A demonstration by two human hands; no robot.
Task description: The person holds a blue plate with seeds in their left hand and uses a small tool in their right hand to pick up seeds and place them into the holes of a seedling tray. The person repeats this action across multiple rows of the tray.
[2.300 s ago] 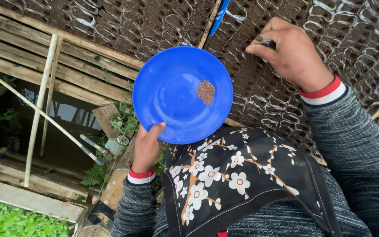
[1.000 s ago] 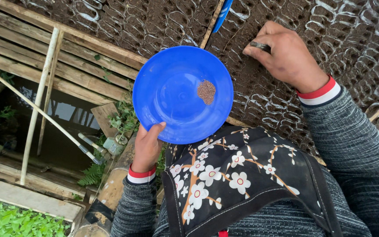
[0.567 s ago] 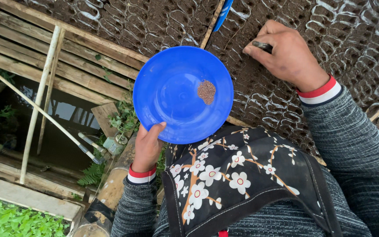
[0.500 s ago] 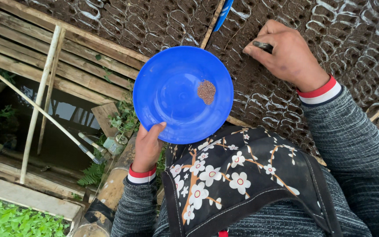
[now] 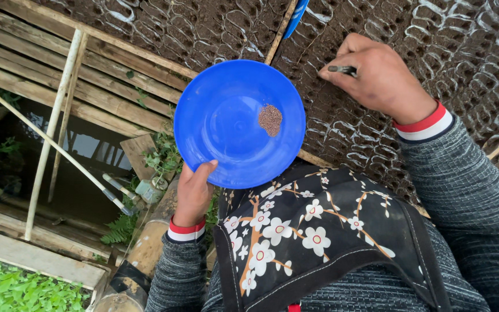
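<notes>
My left hand grips the near rim of a round blue plate, thumb on top. A small heap of brown seeds lies right of the plate's middle. My right hand is closed on a thin dark stick and holds it low over a seed tray of soil-filled cells. The stick's tip is hidden by my fingers. Both sleeves are grey knit with red and white cuffs.
A black apron with white flowers covers my front. Bamboo slats form a bench at the left, with a pale pole leaning across a dark gap. Green seedlings grow at the bottom left. A blue strip lies at the top.
My right hand has shifted slightly left and down over the tray cells with the stick. The plate and my left hand have stayed nearly still.
</notes>
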